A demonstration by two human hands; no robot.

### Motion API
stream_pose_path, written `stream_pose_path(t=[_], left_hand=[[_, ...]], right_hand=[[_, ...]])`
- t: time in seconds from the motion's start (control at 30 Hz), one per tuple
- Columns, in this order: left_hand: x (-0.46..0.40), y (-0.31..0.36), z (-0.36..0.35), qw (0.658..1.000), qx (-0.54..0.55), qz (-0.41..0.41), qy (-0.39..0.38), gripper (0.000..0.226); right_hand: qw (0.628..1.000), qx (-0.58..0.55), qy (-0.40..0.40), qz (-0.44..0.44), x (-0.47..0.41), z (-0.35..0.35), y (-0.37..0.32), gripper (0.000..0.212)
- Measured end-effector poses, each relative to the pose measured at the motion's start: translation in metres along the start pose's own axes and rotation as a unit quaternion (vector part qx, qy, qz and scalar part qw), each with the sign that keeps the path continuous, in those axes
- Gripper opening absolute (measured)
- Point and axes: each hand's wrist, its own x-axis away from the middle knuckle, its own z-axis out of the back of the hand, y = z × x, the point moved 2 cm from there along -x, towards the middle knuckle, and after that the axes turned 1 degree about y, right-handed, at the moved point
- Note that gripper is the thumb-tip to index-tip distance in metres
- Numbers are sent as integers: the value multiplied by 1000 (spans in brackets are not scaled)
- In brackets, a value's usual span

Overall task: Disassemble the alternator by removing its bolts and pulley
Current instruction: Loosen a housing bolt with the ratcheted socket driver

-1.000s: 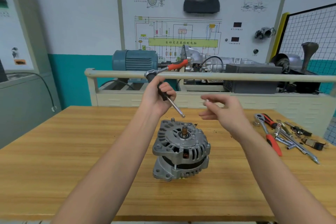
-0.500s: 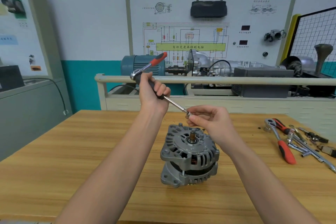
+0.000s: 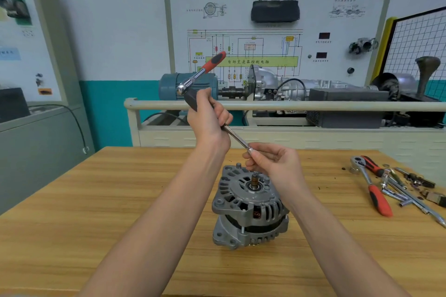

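The grey alternator (image 3: 248, 210) stands on the wooden table (image 3: 96, 224) with its bare shaft (image 3: 254, 179) pointing up; no pulley is on it. My left hand (image 3: 208, 123) grips a ratchet wrench (image 3: 201, 72) with a red and black handle, held above the alternator. A long thin metal rod (image 3: 237, 138) runs down from under that hand toward the right. My right hand (image 3: 272, 164) pinches the rod's lower tip just above the alternator's top face. What sits at the tip is hidden by the fingers.
A second red-handled ratchet (image 3: 371, 185), extension bars and small metal parts (image 3: 410, 190) lie on the table at the right. Behind the table runs a beige rail (image 3: 289, 105) before a bench with a blue motor (image 3: 173, 87) and a gearbox.
My right hand came in from open air and now pinches the rod's tip. The ratchet's handle swung upward to the right. The view shifted, so the alternator sits further right.
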Motion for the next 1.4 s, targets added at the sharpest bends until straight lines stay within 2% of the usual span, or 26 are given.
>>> stream_pose_path(t=[0.3,0.47,0.6,0.8,0.97,1.1,1.27,1.4], left_hand=[[3,-2,-8,999,-29,16,20,36],[9,-5,-5,999,-33,-3,29,38],[11,-4,3,998,4,4,62,38],[14,-8,14,996,-4,-11,91,36],[7,-4,19,998,-31,5,49,39],[0,6,21,996,-81,16,-12,41],[-5,17,27,980,-179,13,-88,43],[-2,18,34,970,-202,40,-128,41]], right_hand=[[997,16,45,56,4,-3,1,26],[995,25,69,64,10,-6,4,25],[993,30,82,74,13,-8,1,25],[992,75,79,64,11,-14,4,29],[993,107,20,42,7,-15,8,23],[989,129,-60,-38,-10,-10,1,14],[988,137,-57,-46,-28,-2,-12,7],[969,230,-69,-58,-24,-3,2,6]])
